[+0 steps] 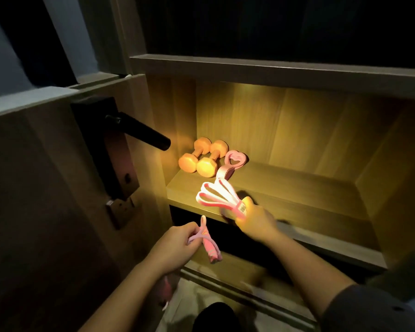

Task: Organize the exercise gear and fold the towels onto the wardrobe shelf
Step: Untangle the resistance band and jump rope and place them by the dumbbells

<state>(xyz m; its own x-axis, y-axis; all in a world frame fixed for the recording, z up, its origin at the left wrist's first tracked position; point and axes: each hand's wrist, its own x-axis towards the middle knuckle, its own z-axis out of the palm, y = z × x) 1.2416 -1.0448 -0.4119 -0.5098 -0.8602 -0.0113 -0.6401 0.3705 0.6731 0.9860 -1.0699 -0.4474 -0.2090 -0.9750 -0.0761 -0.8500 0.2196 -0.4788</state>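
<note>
While our right hand (254, 219) grips looped pink bands (216, 197) over the lit shelf (297, 188) near two dumbbells (201, 156), our left hand (175, 245) clutches another pink band (207, 243) beside the door handle (141, 131).

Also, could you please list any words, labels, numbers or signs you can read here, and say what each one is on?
Nothing here can be read.
Small tag on the pink band bundle in the right hand: print too small and blurred.
Markings on the pink item in the left hand: blurred, unreadable.
</note>
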